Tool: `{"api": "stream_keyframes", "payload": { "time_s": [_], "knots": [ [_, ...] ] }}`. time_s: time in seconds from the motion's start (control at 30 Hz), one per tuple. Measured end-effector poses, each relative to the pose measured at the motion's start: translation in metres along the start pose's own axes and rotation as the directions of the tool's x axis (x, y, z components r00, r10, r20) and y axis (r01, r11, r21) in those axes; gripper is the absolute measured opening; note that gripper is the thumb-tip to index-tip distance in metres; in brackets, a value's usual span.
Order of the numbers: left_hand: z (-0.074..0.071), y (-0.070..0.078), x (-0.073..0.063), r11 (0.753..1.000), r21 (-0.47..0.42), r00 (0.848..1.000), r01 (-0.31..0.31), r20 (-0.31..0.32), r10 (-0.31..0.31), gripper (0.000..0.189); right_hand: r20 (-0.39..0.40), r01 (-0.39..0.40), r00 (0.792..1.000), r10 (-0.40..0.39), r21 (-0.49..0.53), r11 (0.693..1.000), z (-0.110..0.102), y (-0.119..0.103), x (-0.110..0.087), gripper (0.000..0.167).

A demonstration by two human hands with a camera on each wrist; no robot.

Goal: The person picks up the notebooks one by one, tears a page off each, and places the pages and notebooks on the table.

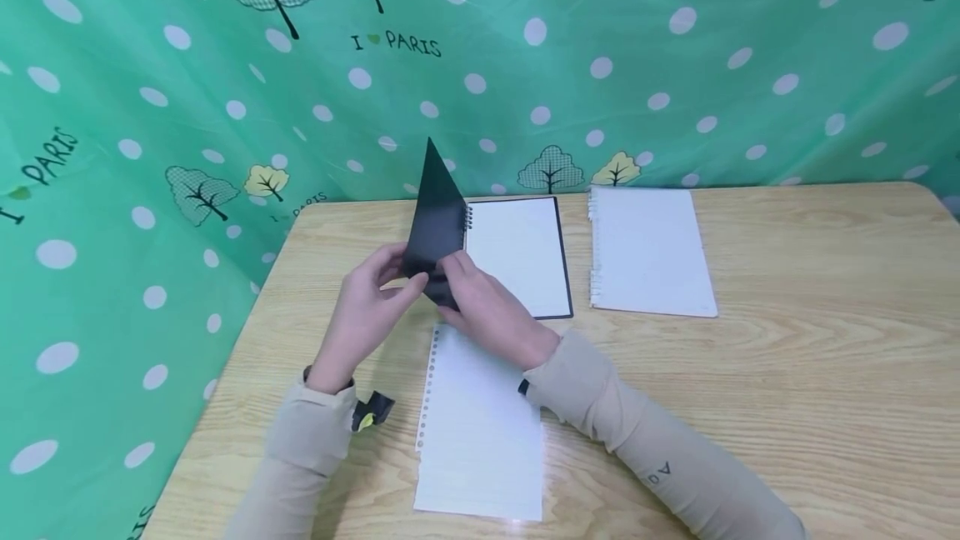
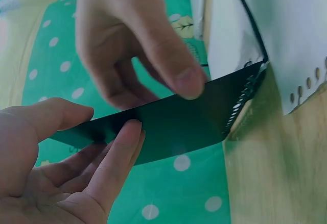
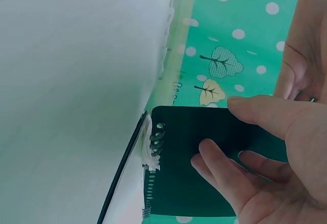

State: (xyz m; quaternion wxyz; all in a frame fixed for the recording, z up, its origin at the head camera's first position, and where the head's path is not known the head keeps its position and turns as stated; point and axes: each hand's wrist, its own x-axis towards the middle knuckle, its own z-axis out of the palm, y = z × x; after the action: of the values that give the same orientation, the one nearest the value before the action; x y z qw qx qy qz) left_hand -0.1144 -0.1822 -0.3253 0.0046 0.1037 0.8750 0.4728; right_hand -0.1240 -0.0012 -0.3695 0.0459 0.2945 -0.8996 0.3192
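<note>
A spiral notebook lies at the far edge of the table, its white page (image 1: 517, 252) flat and its black cover (image 1: 437, 219) raised almost upright on the left. My left hand (image 1: 367, 307) pinches the near edge of that cover between thumb and fingers. Beside it my right hand (image 1: 491, 307) also grips the cover, thumb on one face and fingers on the other. Torn white paper bits (image 3: 150, 155) cling to the coil (image 3: 158, 132) in the right wrist view. Part of the notebook page is hidden behind the right hand.
Nearer the front, a loose punched sheet (image 1: 480, 457) lies partly under the right forearm. White paper with a ragged left edge (image 1: 652, 252) lies right of the notebook. A green printed curtain (image 1: 480, 82) hangs behind the wooden table (image 1: 825, 340).
</note>
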Motion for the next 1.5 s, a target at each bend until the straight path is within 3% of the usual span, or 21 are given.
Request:
{"api": "stream_keyframes", "payload": {
  "time_s": [0.33, 0.53, 0.77, 0.93, 1.17, 1.5],
  "knots": [
    [0.009, -0.004, 0.003, 0.997, -0.054, 0.997, -0.063, 0.036, 0.065, 0.047, 0.008, 0.012, 1.0, -0.012, 0.065, 0.998, -0.013, 0.004, 0.0, 0.049],
    [0.018, -0.008, 0.004, 0.995, -0.054, 0.993, -0.089, 0.068, 0.092, 0.055, 0.01, -0.058, 0.998, 0.058, 0.21, 0.976, -0.029, 0.007, 0.002, 0.049],
    [0.031, -0.007, 0.005, 0.99, -0.048, 0.985, -0.135, 0.097, 0.14, 0.057, -0.046, -0.101, 0.989, 0.138, 0.47, 0.877, -0.05, 0.008, 0.005, 0.05],
    [0.036, -0.003, 0.004, 0.989, -0.026, 0.982, -0.149, 0.112, 0.151, 0.059, -0.015, -0.148, 0.982, 0.191, 0.575, 0.805, -0.059, 0.005, 0.005, 0.061],
    [0.042, 0.0, 0.006, 0.986, -0.009, 0.976, -0.166, 0.14, 0.166, 0.059, 0.035, -0.255, 0.953, 0.302, 0.636, 0.728, -0.07, 0.008, 0.0, 0.066],
    [0.049, 0.003, 0.009, 0.978, 0.027, 0.962, -0.205, 0.191, 0.196, 0.061, 0.075, -0.291, 0.939, 0.335, 0.693, 0.66, -0.085, 0.018, -0.009, 0.066]
  ]
}}
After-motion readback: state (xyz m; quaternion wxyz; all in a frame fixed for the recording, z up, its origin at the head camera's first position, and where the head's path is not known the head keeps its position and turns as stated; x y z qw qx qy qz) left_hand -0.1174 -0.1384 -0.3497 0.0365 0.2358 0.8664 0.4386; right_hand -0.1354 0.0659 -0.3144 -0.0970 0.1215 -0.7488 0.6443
